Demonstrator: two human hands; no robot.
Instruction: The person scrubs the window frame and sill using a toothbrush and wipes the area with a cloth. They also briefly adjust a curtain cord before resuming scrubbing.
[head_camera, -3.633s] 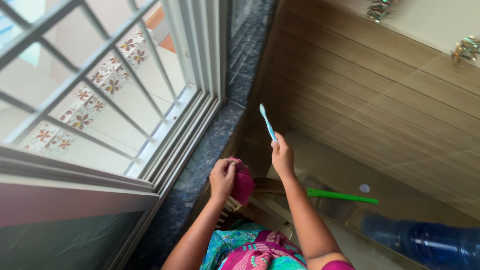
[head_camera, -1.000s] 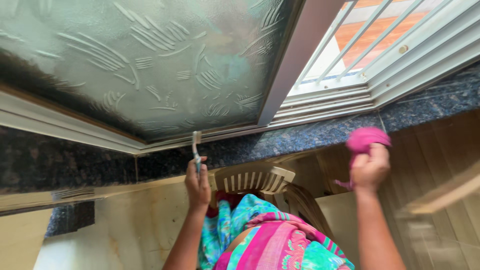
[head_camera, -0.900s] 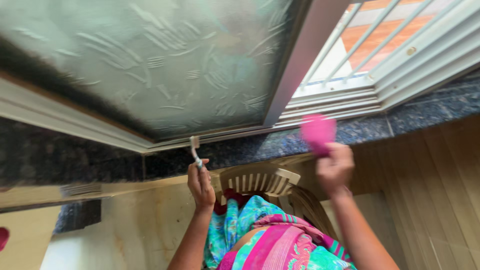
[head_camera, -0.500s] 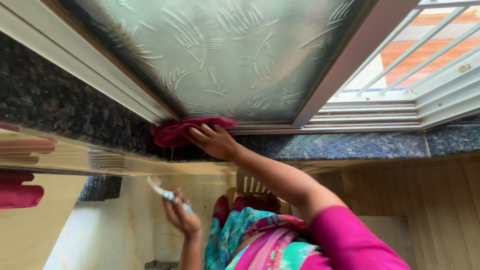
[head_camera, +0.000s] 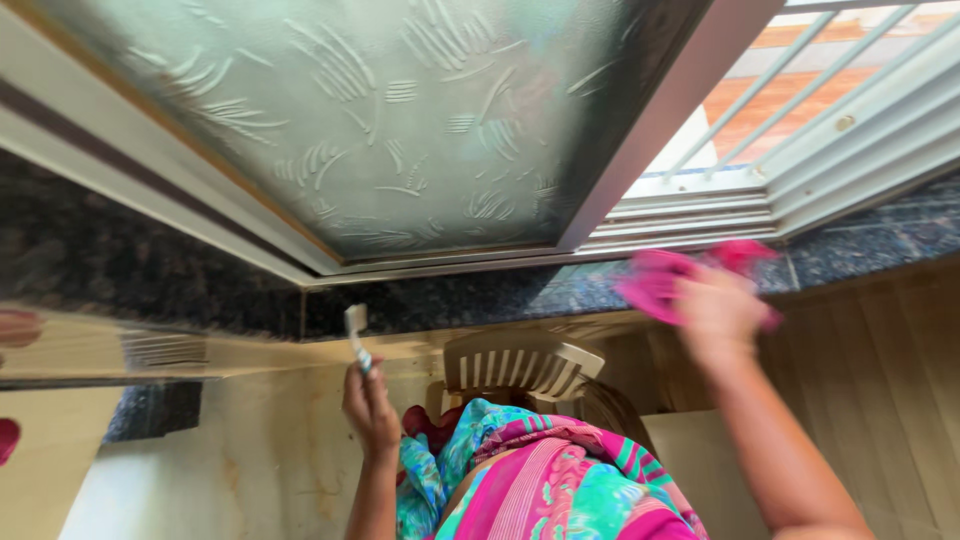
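Dark speckled granite runs along the window sill (head_camera: 480, 295), and I work across it from the left. My left hand (head_camera: 370, 405) is closed around the handle of a toothbrush (head_camera: 355, 335), fingers wrapped tight, with the pale bristle head pointing up just below the sill's edge, near the bottom corner of the frosted glass pane (head_camera: 400, 130) but not touching it. The handle looks thin and light with a blue-green streak; the head looks worn and greyish. Behind that hand stands a cream slatted plastic chair (head_camera: 520, 365), close against the wall under the sill.

Further right, my right hand (head_camera: 715, 310) is bunched around a pink cloth (head_camera: 660, 280), which sits on or just above the granite beside the white sliding tracks (head_camera: 690, 215); it is blurred, so I cannot tell whether it presses down. The cloth looks soft, crumpled and loose at the edges.

My judgement: a loose fold could snag in the track grooves, and the thin brush could slip or twist in my grip if I lean on it.
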